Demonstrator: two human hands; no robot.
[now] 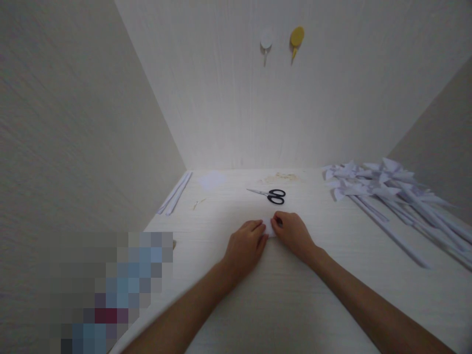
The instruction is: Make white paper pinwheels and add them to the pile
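A small piece of white paper (270, 228) lies on the table between my two hands, mostly covered by them. My left hand (245, 244) has its fingers closed on the paper's left side. From the right, my right hand (295, 234) pinches the paper's edge between curled fingers and thumb. Just beyond the hands rests a pair of scissors (267, 193) with black handles, its blades pointing left.
At right lies a heap of white paper pinwheels (383, 184) with paper sticks. Two flat paper strips (176, 194) lie at the left edge. Small thin sticks (283, 176) and a white paper sheet (211, 179) sit near the wall, which bears a yellow hook (297, 37) and a white hook (266, 39).
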